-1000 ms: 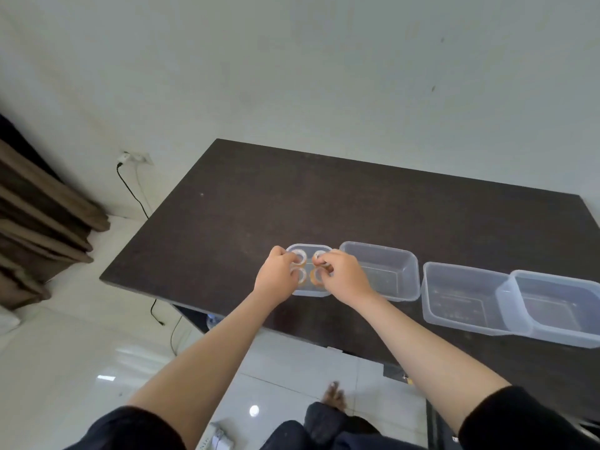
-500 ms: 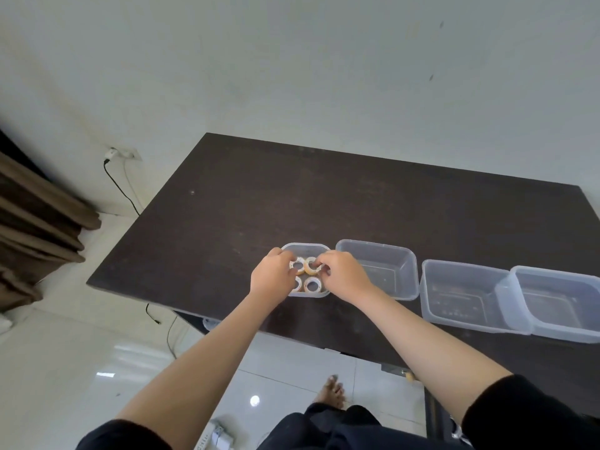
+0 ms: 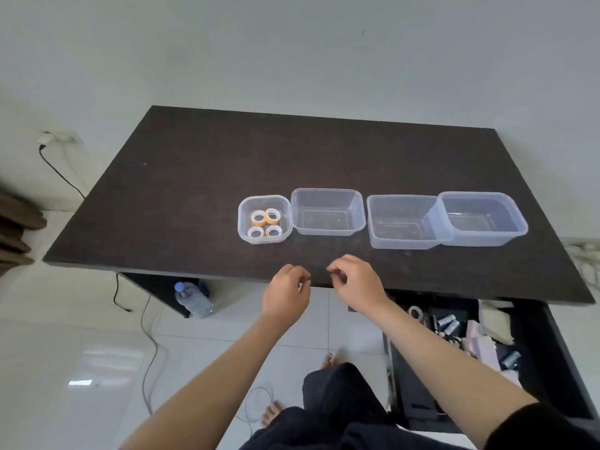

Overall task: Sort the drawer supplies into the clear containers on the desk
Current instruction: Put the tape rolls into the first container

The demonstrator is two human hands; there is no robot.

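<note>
**Asker:** Where are your hands, and what are the fingers doing?

**Me:** Both hover over the near edge of the dark bench (image 3: 201, 177), close together but not touching. My left hand (image 3: 285, 295) has its fingers loosely curled, holding nothing. My right hand (image 3: 355, 284) looks the same, fingers relaxed and bent, nothing in them that I can make out, though the fingertips are a little blurred.

**Asker:** And the containers?

**Me:** Four clear tubs stand in a row across the bench, beyond my hands. The small square container (image 3: 246, 203) is leftmost. Inside it lie four tape rolls (image 3: 264, 223), flat, two by two, with yellowish rims and white cores. Just right of it is a second container (image 3: 326, 193) with nothing in it. Farther right sits a third container (image 3: 376, 222), and the fourth container (image 3: 516, 222) rests with its left edge overlapping the third's right rim.

**Asker:** Where are the rest of the supplies?

**Me:** In the open drawer (image 3: 552, 352), below the bench edge at my right. It holds a jumble of small items, some cylindrical ones among them. A water bottle (image 3: 193, 300) stands on the floor under the bench's left side.
</note>
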